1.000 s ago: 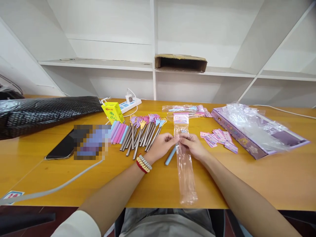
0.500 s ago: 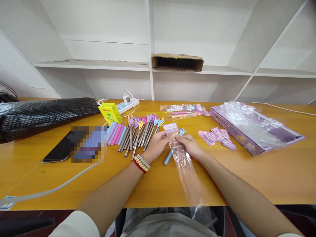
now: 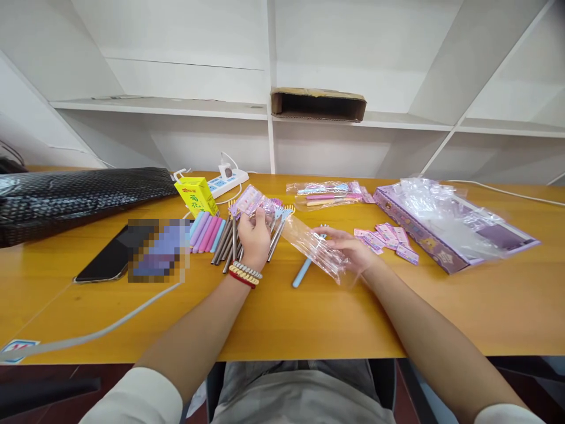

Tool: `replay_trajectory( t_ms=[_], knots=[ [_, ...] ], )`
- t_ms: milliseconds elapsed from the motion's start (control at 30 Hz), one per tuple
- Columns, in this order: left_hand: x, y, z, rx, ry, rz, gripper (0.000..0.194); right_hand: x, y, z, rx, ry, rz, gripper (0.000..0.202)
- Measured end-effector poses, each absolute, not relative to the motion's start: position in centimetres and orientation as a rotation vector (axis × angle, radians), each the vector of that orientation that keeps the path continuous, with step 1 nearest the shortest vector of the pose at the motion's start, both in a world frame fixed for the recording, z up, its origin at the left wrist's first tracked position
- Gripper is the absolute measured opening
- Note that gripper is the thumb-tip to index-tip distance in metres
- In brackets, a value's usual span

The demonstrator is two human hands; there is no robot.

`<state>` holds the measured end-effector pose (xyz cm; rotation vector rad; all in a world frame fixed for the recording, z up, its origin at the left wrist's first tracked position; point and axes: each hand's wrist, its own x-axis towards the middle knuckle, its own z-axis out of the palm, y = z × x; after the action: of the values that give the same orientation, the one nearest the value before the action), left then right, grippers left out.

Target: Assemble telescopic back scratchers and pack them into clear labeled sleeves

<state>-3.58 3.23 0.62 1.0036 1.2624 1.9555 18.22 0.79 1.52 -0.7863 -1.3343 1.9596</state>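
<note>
My left hand (image 3: 255, 237) is closed on the card-topped end of a clear plastic bag (image 3: 304, 240), above a pile of metal tubes with coloured hand-shaped tops (image 3: 226, 242). The bag stretches across to my right hand (image 3: 348, 250), whose fingers lie along its other end; whether they grip it is unclear. Under the bag and my right fingers lies a light blue stick (image 3: 302, 273) with a hand-shaped top, partly hidden. Pink printed cards (image 3: 388, 237) are spread right of my right hand. Left of the tubes sit several pastel handles (image 3: 205, 233).
Filled clear packets (image 3: 329, 197) lie at the back. A purple tray (image 3: 441, 253) of plastic bags is at the right. At the left are a yellow box (image 3: 196, 195), a power strip (image 3: 227, 184), a black phone (image 3: 106, 253), a white cable (image 3: 128, 321) and a black wrapped bundle (image 3: 83, 197).
My left hand has moved left and up with the bag's card end, over the tubes. The bag's lower end has risen from the table's front edge. My right hand has shifted slightly right, its fingers straighter.
</note>
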Motion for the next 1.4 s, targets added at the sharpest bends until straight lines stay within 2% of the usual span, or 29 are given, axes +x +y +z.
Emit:
replay_trajectory(
  t_ms=[100, 233, 433, 667, 800, 1067, 1333, 1400],
  knots=[
    [-3.9, 3.6, 0.5, 0.987, 1.287, 1.971, 0.023, 19.9, 1.4, 1.8, -0.69, -1.395, 2.071, 0.071],
    [-4.0, 3.7, 0.7, 0.943, 1.324, 2.006, 0.022, 22.0, 2.2, 1.6, -0.659, -1.39, 2.063, 0.079],
    [-3.9, 3.5, 1.1, 0.884, 1.28, 2.005, 0.024, 22.3, 2.5, 1.5, -0.576, -1.41, 2.014, 0.057],
    [-3.8, 3.2, 0.9, 0.883, 1.197, 1.981, 0.027, 20.8, 2.2, 1.1, -0.699, -1.366, 1.865, 0.043],
    [-3.8, 3.1, 0.9, 0.868, 1.19, 1.957, 0.029, 20.3, 2.8, 0.4, -0.897, -1.35, 1.695, 0.04],
    [-3.6, 2.4, 1.1, 1.011, 1.229, 1.895, 0.028, 21.1, 4.4, -0.4, -1.148, -1.244, 1.308, 0.064],
    [-3.6, 2.4, 0.6, 1.117, 1.232, 1.734, 0.028, 21.4, 4.5, -1.2, -1.347, -1.616, 0.488, 0.063],
    [-3.6, 2.4, 0.6, 1.11, 1.186, 1.693, 0.027, 21.0, 4.0, -0.9, -1.33, -1.744, 0.379, 0.061]
  ],
)
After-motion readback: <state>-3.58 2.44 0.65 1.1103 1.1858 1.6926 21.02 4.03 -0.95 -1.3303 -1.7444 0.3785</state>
